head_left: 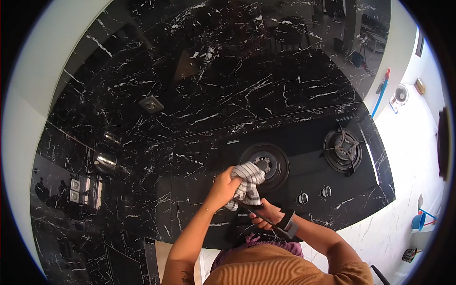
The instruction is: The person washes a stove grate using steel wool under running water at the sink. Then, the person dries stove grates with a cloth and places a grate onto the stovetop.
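My left hand grips a bunched striped cloth, white and grey, above the front edge of a black glass gas hob. Close to the cloth, my right hand is closed on a thin dark bar. One end of the bar goes under the cloth, so its full shape is hidden. Just beyond the cloth lies the left burner, with no pan support on it. The right burner carries a pan support.
Two control knobs sit on the hob's front right. Black marbled worktop stretches left towards a shiny metal pot-like object. A wall socket is behind. On the white floor to the right are a fan and a blue container.
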Demonstrator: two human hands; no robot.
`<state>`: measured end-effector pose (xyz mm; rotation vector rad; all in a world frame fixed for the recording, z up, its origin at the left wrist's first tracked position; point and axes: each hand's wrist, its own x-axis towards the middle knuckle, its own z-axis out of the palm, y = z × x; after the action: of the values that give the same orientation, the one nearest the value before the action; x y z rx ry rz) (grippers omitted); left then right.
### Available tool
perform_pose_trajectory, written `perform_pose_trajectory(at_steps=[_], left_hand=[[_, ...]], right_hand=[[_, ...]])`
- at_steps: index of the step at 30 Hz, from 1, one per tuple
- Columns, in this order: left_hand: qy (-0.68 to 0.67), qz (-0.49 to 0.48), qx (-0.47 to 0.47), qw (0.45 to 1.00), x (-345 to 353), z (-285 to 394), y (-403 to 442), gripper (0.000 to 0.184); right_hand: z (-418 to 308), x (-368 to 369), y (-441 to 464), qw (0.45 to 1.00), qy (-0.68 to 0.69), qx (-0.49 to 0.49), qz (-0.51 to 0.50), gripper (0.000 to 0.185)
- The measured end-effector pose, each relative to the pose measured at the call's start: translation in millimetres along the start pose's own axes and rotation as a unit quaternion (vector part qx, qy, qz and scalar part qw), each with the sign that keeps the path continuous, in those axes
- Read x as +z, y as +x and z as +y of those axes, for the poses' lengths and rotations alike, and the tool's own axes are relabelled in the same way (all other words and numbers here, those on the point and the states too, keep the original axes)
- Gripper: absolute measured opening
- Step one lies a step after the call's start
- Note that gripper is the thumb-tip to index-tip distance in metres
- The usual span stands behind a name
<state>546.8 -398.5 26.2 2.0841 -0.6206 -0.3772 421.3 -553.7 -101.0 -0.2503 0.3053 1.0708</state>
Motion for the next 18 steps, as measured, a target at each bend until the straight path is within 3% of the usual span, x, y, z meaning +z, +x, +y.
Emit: perform_pose_trajectory(at_steps=[3, 4, 5, 8, 9, 10, 11, 12, 13, 15, 17, 18], left_hand=[[-0.294, 0.167, -0.012, 0.941, 23.3, -46.8, 7.3, 0.028], [-0.35, 0.205, -0.071, 0.911, 17.6, -21.4, -1.2, 0.027], [-0.389, 0.289, -0.096, 0.869, 18.2, -11.9, -3.1, 0.029], [-0.574, 0.344, -0.092, 0.737, 9.6, -10.4, -5.7, 0.042], [-0.569, 0.329, -0.036, 0.753, 10.0, -2.6, -14.0, 0.046], [-0.512, 0.277, -0.027, 0.813, 11.7, -16.9, -22.2, 0.047], [-0.448, 0.223, -0.019, 0.865, 12.6, -27.2, -34.8, 0.049], [-0.288, 0.206, -0.018, 0.935, 24.0, -32.5, -45.5, 0.045], [-0.178, 0.202, 0.027, 0.963, 28.5, -27.4, -46.8, 0.038], [0.048, 0.184, 0.111, 0.976, 32.0, -20.3, -50.2, 0.04], [-0.013, 0.182, 0.053, 0.982, 32.2, -39.0, -49.1, 0.044], [-0.036, 0.177, 0.018, 0.983, 29.3, -47.3, -49.9, 0.044]], right_hand=[[-4.2, -2.6, 1.6, 1.0, 0.019, -0.017, -0.008, 0.047], [-6.3, -0.7, 2.4, 0.999, 0.011, -0.029, 0.019, 0.047], [-6.8, 1.4, 3.5, 0.998, 0.005, -0.042, 0.046, 0.048], [0.6, 4.4, 11.5, 0.996, 0.073, -0.019, -0.039, 0.049], [3.0, 4.3, 15.6, 0.993, 0.097, -0.004, -0.071, 0.049], [6.2, 8.3, 19.4, 0.968, 0.169, 0.048, -0.179, 0.049], [8.4, 17.0, 19.8, 0.967, 0.179, 0.049, -0.175, 0.048], [12.0, 28.3, 18.3, 0.966, 0.189, 0.051, -0.17, 0.048], [14.3, 35.8, 18.8, 0.965, 0.198, 0.054, -0.166, 0.047], [23.0, 38.0, 24.6, 0.936, 0.25, 0.081, -0.233, 0.044], [31.0, 38.7, 26.8, 0.903, 0.319, 0.103, -0.268, 0.043], [27.6, 40.9, 20.2, 0.93, 0.294, 0.065, -0.209, 0.042]])
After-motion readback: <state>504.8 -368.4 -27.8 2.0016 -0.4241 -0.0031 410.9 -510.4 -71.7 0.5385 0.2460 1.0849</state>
